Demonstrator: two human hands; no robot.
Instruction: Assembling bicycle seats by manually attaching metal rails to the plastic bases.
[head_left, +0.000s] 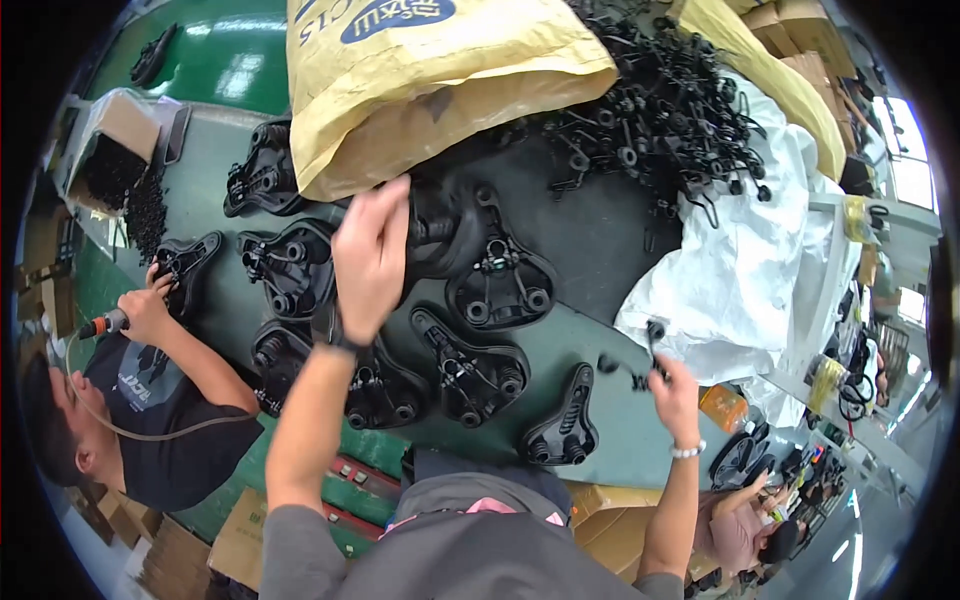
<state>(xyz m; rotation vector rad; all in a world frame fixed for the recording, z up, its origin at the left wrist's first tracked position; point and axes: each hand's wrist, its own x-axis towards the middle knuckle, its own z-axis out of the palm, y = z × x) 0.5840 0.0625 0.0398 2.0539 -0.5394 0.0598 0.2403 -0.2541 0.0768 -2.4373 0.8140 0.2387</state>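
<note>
My left hand (pixel 370 265) is closed at the mouth of a yellow paper sack (pixel 450 95), beside a motion-smeared black bicycle saddle (pixel 440 225). Whether its fingers grip the saddle or the sack's edge is hidden. In my right hand (pixel 677 395), pinched between the fingers, is a small black part with a rounded end (pixel 655 332), partly blurred. Just left of that hand, a bicycle saddle (pixel 563 425) lies underside up on the green table (pixel 625 415). More upturned saddles, one at the middle (pixel 500 275) and another nearer me (pixel 470 370), show their black undersides.
A heap of black wire-like parts (pixel 650 100) spreads at the far right, by a white sack (pixel 725 290). An orange bottle (pixel 724 408) stands near the right edge. At left, a co-worker's hand (pixel 145 315) holds a power screwdriver (pixel 103 324) by another saddle (pixel 187 265).
</note>
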